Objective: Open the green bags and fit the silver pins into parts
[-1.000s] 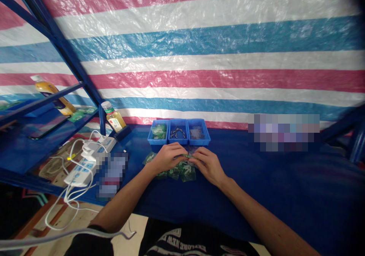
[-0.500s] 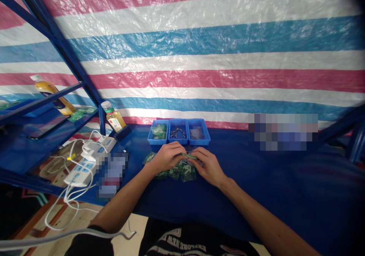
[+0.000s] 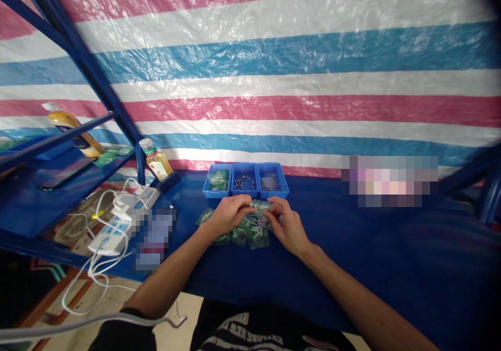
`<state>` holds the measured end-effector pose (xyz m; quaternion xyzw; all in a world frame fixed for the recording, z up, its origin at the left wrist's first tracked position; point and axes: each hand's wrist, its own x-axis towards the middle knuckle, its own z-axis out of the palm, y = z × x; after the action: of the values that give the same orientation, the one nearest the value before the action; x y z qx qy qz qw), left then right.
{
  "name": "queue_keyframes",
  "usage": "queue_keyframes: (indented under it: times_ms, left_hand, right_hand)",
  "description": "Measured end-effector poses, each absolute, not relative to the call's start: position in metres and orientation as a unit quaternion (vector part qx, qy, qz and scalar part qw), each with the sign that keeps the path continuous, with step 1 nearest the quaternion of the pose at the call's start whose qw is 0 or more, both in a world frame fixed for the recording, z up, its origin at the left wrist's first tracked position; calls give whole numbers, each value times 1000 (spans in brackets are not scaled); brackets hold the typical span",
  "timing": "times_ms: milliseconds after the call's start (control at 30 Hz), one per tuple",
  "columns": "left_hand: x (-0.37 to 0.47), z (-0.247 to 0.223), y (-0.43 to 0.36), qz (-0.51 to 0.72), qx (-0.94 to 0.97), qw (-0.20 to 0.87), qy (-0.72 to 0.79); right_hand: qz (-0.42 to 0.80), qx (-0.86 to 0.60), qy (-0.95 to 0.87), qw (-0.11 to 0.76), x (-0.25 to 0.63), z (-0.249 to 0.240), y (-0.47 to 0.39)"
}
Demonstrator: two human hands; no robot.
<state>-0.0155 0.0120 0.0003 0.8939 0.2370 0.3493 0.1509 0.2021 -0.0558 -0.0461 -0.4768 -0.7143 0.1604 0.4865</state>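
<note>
Left hand (image 3: 230,215): fingers curled, thumb and fingertips nearly together on the left side of a green packet (image 3: 259,205). Right hand (image 3: 287,225): fingers bent, thumb and forefinger pinching the right side of the same packet, with a small gap behind the tips. The packet is held between both hands, above a pile (image 3: 256,236) of similar packets on the blue table (image 3: 371,262). Its contents appear to be small pale pieces, though they are too small to confirm. Just beyond the hands, three blue bins stand side by side: the left bin (image 3: 215,194) contains green packets, the middle bin (image 3: 243,192) dark pins (image 3: 245,180), the right bin (image 3: 277,195) clear material. A bottle (image 3: 157,164) and a power strip (image 3: 107,239) are at left.
</note>
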Motion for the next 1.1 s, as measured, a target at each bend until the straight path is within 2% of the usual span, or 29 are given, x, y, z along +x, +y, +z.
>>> queue_keyframes:
  times_ms: [200, 700, 1100]
  left_hand:
    - [-16, 6, 13, 328, 914, 164, 177]
    - [-18, 9, 14, 339, 914, 151, 163]
    - [-20, 9, 16, 338, 916, 131, 172]
  right_hand:
    - [106, -448, -752, 472, 202, -39, -58]
    - [85, -482, -722, 489, 207, -38, -57]
    - [116, -452, -743, 480, 205, -29, -60]
